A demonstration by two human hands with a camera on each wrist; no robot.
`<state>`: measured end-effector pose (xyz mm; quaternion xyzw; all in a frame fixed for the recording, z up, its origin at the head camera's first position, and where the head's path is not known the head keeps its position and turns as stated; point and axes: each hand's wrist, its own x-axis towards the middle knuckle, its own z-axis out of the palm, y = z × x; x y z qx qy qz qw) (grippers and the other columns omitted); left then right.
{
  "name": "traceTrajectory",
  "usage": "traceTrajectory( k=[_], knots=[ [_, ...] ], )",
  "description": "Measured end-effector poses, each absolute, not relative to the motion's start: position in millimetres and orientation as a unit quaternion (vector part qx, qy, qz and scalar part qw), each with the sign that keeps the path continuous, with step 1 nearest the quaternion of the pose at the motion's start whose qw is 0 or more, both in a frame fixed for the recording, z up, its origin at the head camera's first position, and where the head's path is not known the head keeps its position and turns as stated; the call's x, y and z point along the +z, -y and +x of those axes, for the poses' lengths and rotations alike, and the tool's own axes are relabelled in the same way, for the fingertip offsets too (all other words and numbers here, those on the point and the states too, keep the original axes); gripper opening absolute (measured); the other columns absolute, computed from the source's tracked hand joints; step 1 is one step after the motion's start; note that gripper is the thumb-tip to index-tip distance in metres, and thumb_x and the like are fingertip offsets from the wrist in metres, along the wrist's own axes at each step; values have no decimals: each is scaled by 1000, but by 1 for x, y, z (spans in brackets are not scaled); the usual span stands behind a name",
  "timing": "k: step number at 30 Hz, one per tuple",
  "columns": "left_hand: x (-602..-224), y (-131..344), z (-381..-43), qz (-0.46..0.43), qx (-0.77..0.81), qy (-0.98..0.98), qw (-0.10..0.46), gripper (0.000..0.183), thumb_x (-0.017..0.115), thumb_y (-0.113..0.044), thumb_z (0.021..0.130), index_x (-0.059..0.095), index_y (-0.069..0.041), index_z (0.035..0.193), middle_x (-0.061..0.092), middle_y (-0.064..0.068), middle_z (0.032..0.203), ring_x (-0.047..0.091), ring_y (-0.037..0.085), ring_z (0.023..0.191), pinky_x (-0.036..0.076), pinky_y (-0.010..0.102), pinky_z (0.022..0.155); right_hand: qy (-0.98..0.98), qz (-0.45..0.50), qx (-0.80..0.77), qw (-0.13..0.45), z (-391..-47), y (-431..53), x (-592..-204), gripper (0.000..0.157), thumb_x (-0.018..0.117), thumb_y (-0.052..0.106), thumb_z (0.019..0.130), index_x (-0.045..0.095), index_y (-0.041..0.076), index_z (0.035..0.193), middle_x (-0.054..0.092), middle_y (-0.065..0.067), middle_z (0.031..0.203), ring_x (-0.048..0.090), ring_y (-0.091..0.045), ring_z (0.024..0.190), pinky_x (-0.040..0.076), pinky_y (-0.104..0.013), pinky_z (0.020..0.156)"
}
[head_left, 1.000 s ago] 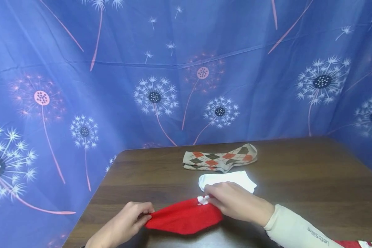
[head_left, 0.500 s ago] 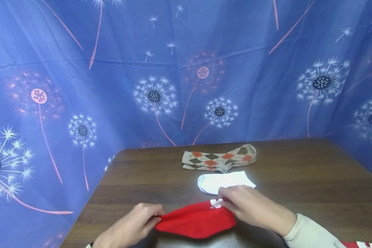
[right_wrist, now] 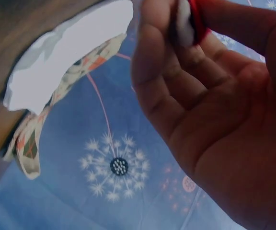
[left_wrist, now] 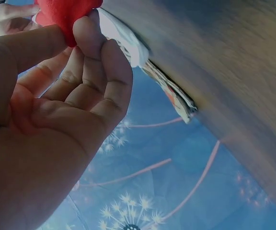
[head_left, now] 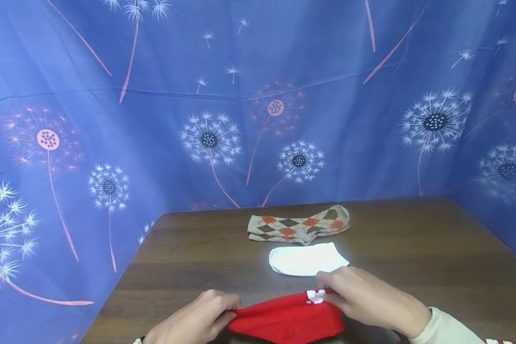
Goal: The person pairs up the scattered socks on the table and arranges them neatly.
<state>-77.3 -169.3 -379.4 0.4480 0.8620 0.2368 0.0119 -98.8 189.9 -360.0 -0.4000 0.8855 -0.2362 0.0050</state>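
A red sock [head_left: 285, 316] with a white patch near one end is stretched between both hands above the table. My left hand [head_left: 198, 316] pinches its left end between thumb and fingers; in the left wrist view that hand [left_wrist: 66, 96] grips a red tip of the sock [left_wrist: 66, 12]. At the other end, by the white patch, my right hand [head_left: 371, 298] pinches the fabric. The right wrist view shows this hand [right_wrist: 200, 96] with the white and red edge between thumb and fingertips. The sock's lower part hangs down, cut off by the frame's bottom.
Just beyond the hands a white sock [head_left: 307, 260] lies flat on the brown wooden table [head_left: 189, 258]. Behind it lie argyle socks [head_left: 298, 225] in beige, orange and dark green. A blue curtain [head_left: 249, 57] with dandelion prints hangs along the table's far edge.
Both hands have moved right and towards the body with the red sock held between them. The white and argyle socks stay put on the table; the head view has shifted slightly.
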Motion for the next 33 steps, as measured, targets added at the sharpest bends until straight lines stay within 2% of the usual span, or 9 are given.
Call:
traceTrajectory(
  k=[6,16,23,29,33],
  knots=[
    [-379,156,-80,452,216,-865,-11,21,66,0,91,61,-21,91,55,-17,76,46,-8,68,40,5,66,-887,-401,-228,24,-100,-202,-354,27,79,8,81,62,23,95,62,18,81,50,7,67,48,-20,59],
    [-378,143,-83,441,203,-875,-4,20,67,-1,90,62,-20,91,56,-18,76,45,-7,65,41,5,63,-889,-393,-223,68,-102,-216,-345,28,80,7,80,63,25,91,59,20,77,50,7,65,48,-20,59],
    [-376,128,-89,449,183,-874,12,16,67,-2,92,64,-18,94,60,-16,78,46,-7,65,40,5,62,-899,-385,-199,57,-103,-225,-351,30,77,0,78,60,24,81,54,20,71,45,2,61,43,-21,55],
    [-379,115,-97,469,173,-866,6,16,67,-2,91,64,-17,93,56,-16,75,44,-6,64,39,6,63,-917,-337,-189,101,-108,-232,-351,26,81,3,75,65,20,85,56,14,73,46,-1,60,43,-22,53],
    [-382,108,-104,479,165,-862,1,17,67,0,89,63,-16,89,50,-16,69,40,-5,61,37,6,59,-925,-306,-191,122,-111,-232,-351,26,84,5,73,67,18,89,58,11,75,50,-3,61,46,-22,55]
  ],
)
